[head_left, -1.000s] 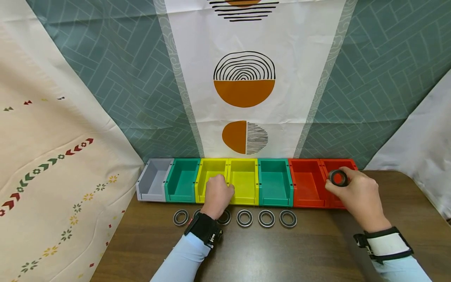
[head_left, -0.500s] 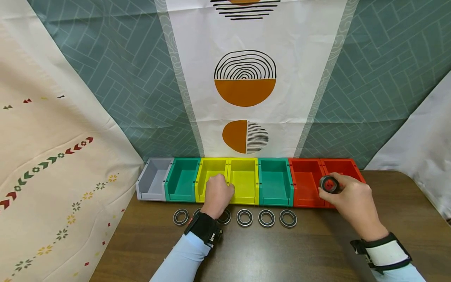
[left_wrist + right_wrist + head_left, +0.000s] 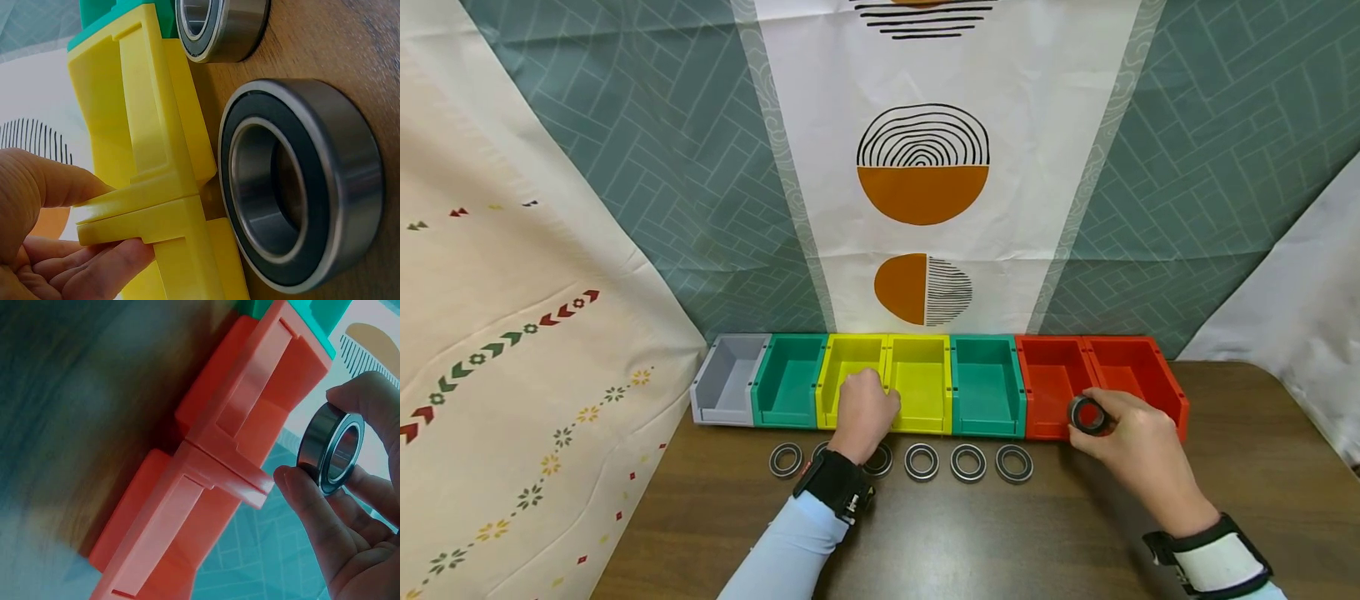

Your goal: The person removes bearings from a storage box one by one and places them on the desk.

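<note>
My right hand [image 3: 1144, 442] pinches a ball bearing [image 3: 317, 444] between thumb and fingertips, with its hole facing up and toward the head camera. It is held over the front edge where the left red bin [image 3: 1047, 387] and the right red bin [image 3: 1131, 371] meet. With thumb on one side and fingers on the other, my left hand [image 3: 37, 219] grips the adjoining walls of the left yellow bin [image 3: 852, 357] and the right yellow bin [image 3: 919, 387]. No bearing shows inside the visible parts of these bins.
Several bearings lie in a row on the wooden table [image 3: 940, 542] before the bins, including one bearing [image 3: 340, 181] near my left hand; my left wrist partly covers the row. A grey bin [image 3: 730, 379] and two green bins flank the yellow ones. A patterned cloth [image 3: 760, 208] hangs behind.
My right hand has moved left and nearer to me with the bearing, from over the right red bin to the front where the red bins meet. The left hand stays in place.
</note>
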`<control>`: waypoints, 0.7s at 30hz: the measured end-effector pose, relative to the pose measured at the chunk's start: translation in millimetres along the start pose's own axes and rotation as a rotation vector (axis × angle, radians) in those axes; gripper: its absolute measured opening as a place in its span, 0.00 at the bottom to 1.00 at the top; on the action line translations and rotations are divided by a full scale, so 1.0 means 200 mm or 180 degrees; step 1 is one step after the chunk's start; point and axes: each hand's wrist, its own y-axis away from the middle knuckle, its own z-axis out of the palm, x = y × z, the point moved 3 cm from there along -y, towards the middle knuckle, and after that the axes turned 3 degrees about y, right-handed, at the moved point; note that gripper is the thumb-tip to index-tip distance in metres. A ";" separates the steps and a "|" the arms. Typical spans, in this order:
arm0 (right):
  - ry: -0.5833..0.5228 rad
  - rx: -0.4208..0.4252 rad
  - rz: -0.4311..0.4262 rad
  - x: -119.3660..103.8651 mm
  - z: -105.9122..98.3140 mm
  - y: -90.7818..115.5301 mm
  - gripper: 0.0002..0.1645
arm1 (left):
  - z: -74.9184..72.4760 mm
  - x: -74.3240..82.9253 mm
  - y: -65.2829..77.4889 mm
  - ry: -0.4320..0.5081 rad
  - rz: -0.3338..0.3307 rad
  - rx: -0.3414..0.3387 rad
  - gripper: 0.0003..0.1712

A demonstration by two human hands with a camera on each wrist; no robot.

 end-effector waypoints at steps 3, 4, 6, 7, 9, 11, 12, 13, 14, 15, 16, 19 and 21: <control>-0.0003 -0.0003 -0.0071 -0.02 0.00 0.01 0.31 | 0.00 0.00 0.00 -0.0011 -0.0002 0.0008 0.11; -0.0002 0.0001 -0.0101 -0.02 0.00 0.01 0.30 | 0.00 0.00 0.00 -0.0021 -0.0001 0.0009 0.12; -0.0029 -0.0003 -0.0147 -0.04 0.01 0.02 0.30 | 0.00 0.00 0.00 -0.0027 -0.0006 0.0003 0.12; -0.0038 -0.0005 -0.0176 -0.04 0.01 0.02 0.29 | 0.00 0.00 0.00 -0.0028 -0.0008 0.0005 0.12; -0.0053 -0.0017 -0.0218 -0.05 0.02 0.03 0.29 | 0.00 0.00 0.00 -0.0041 -0.0005 0.0008 0.13; -0.0073 -0.0045 -0.0250 -0.06 0.03 0.04 0.29 | 0.00 0.00 0.00 -0.0049 -0.0004 0.0015 0.12; -0.0065 -0.0066 -0.0257 -0.07 0.04 0.05 0.29 | 0.00 0.00 0.00 -0.0044 -0.0005 0.0018 0.12; -0.0069 -0.0089 -0.0268 -0.07 0.04 0.05 0.30 | 0.00 0.00 0.00 -0.0043 -0.0004 0.0021 0.12; -0.0073 -0.0119 -0.0266 -0.07 0.05 0.06 0.30 | 0.00 0.00 0.00 -0.0038 -0.0003 0.0023 0.11; -0.0084 -0.0150 -0.0262 -0.08 0.05 0.06 0.30 | 0.00 0.00 0.00 -0.0027 -0.0003 0.0025 0.11; -0.0094 -0.0173 -0.0264 -0.08 0.05 0.07 0.29 | 0.00 0.00 0.00 -0.0020 -0.0003 0.0030 0.11; -0.0114 -0.0228 -0.0285 -0.08 0.06 0.08 0.29 | 0.00 0.00 0.00 -0.0024 0.0016 0.0046 0.11; -0.0122 -0.0261 -0.0315 -0.09 0.07 0.10 0.28 | 0.00 0.00 0.00 -0.0018 0.0013 0.0042 0.11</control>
